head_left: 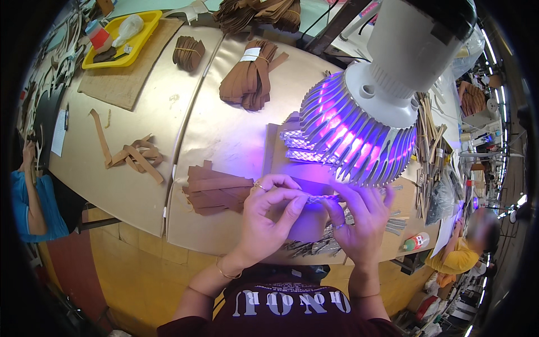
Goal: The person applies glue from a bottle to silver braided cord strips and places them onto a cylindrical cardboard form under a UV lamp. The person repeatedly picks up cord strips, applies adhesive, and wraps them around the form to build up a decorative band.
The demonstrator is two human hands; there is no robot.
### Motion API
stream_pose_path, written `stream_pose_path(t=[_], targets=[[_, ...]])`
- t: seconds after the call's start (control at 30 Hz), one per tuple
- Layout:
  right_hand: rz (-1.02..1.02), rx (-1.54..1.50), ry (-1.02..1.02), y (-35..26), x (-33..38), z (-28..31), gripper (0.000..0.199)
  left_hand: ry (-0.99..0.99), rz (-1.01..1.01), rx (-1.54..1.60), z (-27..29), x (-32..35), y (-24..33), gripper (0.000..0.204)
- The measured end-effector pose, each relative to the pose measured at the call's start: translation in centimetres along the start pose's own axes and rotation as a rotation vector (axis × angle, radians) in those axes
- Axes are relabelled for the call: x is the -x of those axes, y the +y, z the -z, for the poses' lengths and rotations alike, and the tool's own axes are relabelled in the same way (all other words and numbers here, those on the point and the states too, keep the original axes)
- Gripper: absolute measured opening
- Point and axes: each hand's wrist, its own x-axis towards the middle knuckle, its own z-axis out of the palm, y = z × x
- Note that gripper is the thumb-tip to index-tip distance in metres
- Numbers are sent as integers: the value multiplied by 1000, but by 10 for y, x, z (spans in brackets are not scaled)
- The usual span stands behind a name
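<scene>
I pinch the narrow braided strip [317, 198] between my left hand [266, 216] and right hand [359, 222], keeping it taut and flat under the lamp's violet glow.

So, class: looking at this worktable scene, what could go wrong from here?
1. Both hands, left and right, hold a narrow braided strip right under the violet-glowing finned metal lamp; fingers might bump it.
2. The loose brown leather strips at the table edge could be nudged off.
</scene>
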Motion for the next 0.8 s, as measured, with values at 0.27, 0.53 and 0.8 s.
stream_pose_path(t=[0.27, 0.53, 0.8], targets=[[-438, -870, -122, -16, 11, 2, 11, -11, 49, 268, -13, 13, 11, 16], [-158, -947, -66, 1, 24, 2, 17, 72, 145, 537, -23, 18, 19, 12], [-447, -466, 110, 81, 58, 16, 21, -6, 112, 517, -32, 9, 38, 14]])
